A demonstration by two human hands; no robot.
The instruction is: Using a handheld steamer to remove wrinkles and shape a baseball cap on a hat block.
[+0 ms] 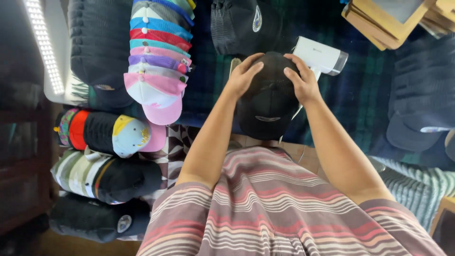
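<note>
Item one: black cap (268, 97), centre of my view, just above the striped shirt (284, 208), crown toward me and bill pointing at my body. I have it cupped from both sides. My left hand (242, 76) lies spread on the left of the crown, fingers curled over the top; my right hand (303, 78) mirrors it on the right. Both are closed loosely round the cap, a grip that seems meant to keep the dome rounded rather than crushed.

Item two: white handheld device (321, 55), lying just behind the cap by my right fingers, close enough to grab.

Item three: second black cap with a pale emblem (246, 23), further back on the dark plaid cloth (360, 90).

Item four: nested stack of coloured caps (159, 57), left of my forearm, bills overlapping, pink one foremost.

Item five: further rows of stacked caps (104, 156) at lower left, laid on their sides.

Item six: flat cardboard pieces (379, 19), upper right corner.
</note>
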